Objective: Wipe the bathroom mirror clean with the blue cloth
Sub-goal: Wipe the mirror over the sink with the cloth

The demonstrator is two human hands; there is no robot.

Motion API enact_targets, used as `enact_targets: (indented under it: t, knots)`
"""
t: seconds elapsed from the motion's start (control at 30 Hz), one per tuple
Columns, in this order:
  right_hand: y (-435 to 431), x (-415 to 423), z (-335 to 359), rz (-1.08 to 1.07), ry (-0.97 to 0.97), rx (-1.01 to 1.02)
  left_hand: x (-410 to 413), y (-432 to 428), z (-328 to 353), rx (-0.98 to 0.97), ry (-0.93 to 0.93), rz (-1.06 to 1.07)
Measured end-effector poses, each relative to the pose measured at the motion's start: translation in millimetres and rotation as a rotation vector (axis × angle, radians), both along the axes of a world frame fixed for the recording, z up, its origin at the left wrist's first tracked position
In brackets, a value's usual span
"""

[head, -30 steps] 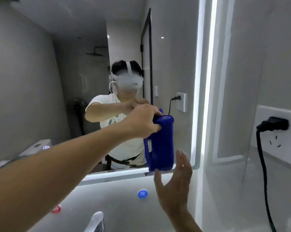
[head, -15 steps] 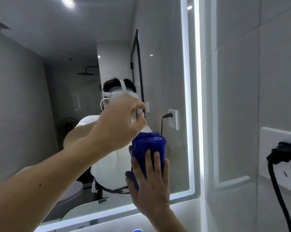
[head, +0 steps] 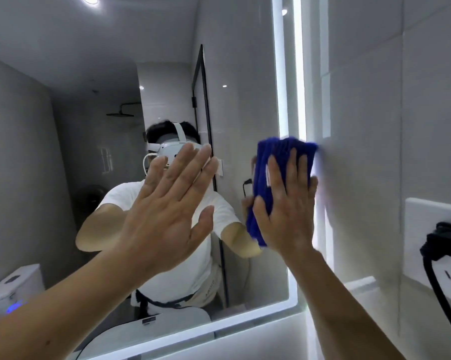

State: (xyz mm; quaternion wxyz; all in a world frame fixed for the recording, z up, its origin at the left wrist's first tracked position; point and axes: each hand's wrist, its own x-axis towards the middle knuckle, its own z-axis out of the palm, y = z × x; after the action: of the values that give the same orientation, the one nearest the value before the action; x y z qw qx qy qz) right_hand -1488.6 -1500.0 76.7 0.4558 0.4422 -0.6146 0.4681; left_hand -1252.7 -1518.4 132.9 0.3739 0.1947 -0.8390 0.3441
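The bathroom mirror [head: 63, 126] fills the left and middle of the head view, with a lit strip along its right and bottom edges. A folded blue cloth [head: 279, 157] lies flat against the glass near the mirror's right edge. My right hand [head: 286, 203] presses on the cloth with its palm, fingers spread and pointing up. My left hand [head: 167, 206] is raised in front of the mirror to the left of the cloth, fingers apart, holding nothing. Whether it touches the glass I cannot tell.
A tiled wall [head: 375, 126] meets the mirror on the right. On it sits a white socket plate [head: 432, 229] with a black plug and cable [head: 442, 245]. The mirror reflects a person in a white shirt and a toilet [head: 14, 284].
My left hand let go of the cloth and opened flat. My right hand took the cloth under its palm and slid it up and right to the mirror's lit edge. The view tilted upward.
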Motion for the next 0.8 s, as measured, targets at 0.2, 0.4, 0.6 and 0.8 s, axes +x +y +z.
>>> enact_targets:
  t: [0.2, 0.4, 0.6, 0.8]
  knots:
    - [-7, 3, -42, 0.035, 0.056, -0.009, -8, -5, -2, 0.008, 0.071, 0.009]
    - [21, -7, -203, -0.078, 0.045, 0.242, -15, -2, -14, -0.013, 0.068, -0.04]
    - [20, 2, -104, 0.013, 0.029, 0.123, -14, -1, -16, 0.008, 0.061, -0.028]
    - [2, -7, -10, -0.011, 0.055, -0.016, -7, -5, -27, -0.006, 0.078, -0.021]
